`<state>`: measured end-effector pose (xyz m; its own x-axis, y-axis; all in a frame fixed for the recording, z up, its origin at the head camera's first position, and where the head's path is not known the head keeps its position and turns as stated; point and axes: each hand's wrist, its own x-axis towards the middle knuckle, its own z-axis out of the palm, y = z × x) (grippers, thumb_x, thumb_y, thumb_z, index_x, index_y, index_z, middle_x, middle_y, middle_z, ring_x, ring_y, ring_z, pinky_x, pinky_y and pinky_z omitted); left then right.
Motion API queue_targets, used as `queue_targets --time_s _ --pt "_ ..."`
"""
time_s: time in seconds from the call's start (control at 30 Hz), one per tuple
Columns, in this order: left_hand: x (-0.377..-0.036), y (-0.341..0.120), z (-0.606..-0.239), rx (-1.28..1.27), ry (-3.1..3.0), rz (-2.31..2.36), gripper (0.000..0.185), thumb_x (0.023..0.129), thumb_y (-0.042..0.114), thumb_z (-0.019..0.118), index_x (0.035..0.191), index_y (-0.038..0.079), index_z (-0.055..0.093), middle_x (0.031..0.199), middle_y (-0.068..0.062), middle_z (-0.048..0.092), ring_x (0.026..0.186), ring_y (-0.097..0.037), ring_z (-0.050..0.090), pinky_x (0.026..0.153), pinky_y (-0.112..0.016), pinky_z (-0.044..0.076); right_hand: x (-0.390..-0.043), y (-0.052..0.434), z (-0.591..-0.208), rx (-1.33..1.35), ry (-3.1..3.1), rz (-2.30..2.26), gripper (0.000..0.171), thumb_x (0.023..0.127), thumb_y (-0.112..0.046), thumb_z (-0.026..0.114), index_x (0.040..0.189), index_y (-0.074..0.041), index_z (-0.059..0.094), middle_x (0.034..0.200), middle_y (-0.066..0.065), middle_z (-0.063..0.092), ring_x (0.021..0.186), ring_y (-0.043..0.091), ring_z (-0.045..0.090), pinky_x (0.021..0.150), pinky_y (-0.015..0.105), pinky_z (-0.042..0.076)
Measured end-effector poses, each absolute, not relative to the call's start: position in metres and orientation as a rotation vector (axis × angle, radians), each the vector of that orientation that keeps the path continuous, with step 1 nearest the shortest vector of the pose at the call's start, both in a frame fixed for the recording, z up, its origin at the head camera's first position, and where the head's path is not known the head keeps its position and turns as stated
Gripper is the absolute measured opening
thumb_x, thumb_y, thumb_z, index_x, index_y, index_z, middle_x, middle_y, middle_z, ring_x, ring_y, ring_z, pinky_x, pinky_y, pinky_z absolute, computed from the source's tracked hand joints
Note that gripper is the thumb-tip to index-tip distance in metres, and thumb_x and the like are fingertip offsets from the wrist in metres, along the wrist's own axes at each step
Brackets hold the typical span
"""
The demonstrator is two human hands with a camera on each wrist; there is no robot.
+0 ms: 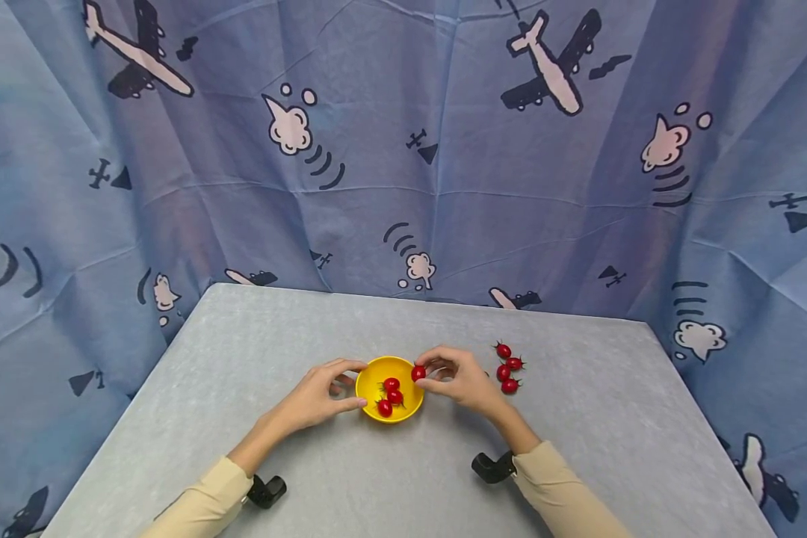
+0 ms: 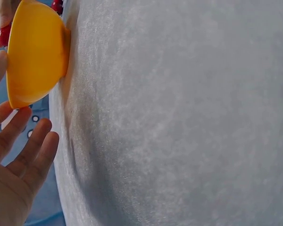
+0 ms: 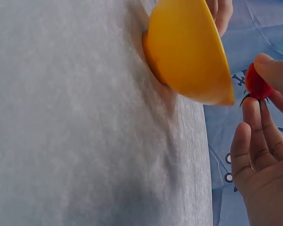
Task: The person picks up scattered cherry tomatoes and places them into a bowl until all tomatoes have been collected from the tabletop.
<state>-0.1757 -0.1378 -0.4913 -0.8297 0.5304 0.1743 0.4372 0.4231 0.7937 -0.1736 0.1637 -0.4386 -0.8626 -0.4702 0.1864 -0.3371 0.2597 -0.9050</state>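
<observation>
A yellow bowl (image 1: 413, 403) stands upright on the table, with three red cherry tomatoes (image 1: 385, 408) inside. My left hand (image 1: 319, 394) is at the bowl's left side, its thumb and fingertips touching the rim; in the left wrist view its fingers (image 2: 37, 146) look spread and fairly straight. Over the right rim, my right hand (image 1: 460, 379) pinches one cherry tomato (image 1: 418, 373) between thumb and fingers. The right wrist view shows that held tomato (image 3: 258, 82) apart from the bowl (image 3: 188, 52), its green stem end pointing down.
Several more cherry tomatoes (image 1: 509, 385) lie in a group on the table (image 1: 598, 418), to the right of my right hand. A blue curtain (image 1: 376, 149) printed with planes hangs behind the table's far edge. Black wrist devices (image 1: 267, 492) sit at both sleeves.
</observation>
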Motion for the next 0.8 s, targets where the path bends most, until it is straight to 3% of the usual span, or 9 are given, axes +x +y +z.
queue_targets --time_s 0.23,0.57,0.8 --pt "-0.176 -0.138 -0.491 0.886 2.553 1.392 0.058 0.088 0.024 0.083 0.138 0.006 0.06 0.136 -0.007 0.06 0.106 -0.021 0.065 0.086 -0.036 0.058 -0.184 0.162 -0.461 -0.75 2.413 -1.612 0.03 0.087 0.005 0.078 0.115 0.009 0.068 0.11 0.02 0.067 0.097 0.043 0.063 0.084 0.041 0.058" --pt "-0.175 -0.138 -0.492 0.864 2.563 1.393 0.057 0.087 0.024 0.084 0.138 0.008 0.061 0.135 -0.003 0.061 0.106 -0.017 0.065 0.086 -0.035 0.058 -0.189 0.167 -0.474 -0.754 2.425 -1.623 0.027 0.089 -0.007 0.081 0.113 -0.001 0.071 0.107 0.01 0.069 0.096 0.029 0.064 0.082 0.034 0.058" --pt "-0.174 -0.138 -0.491 0.871 2.554 1.409 0.057 0.088 0.025 0.084 0.138 0.008 0.061 0.135 -0.004 0.061 0.106 -0.019 0.065 0.086 -0.036 0.057 -0.189 0.181 -0.473 -0.756 2.438 -1.648 0.025 0.091 -0.004 0.077 0.112 0.006 0.069 0.108 0.02 0.068 0.092 0.025 0.065 0.081 0.035 0.058"
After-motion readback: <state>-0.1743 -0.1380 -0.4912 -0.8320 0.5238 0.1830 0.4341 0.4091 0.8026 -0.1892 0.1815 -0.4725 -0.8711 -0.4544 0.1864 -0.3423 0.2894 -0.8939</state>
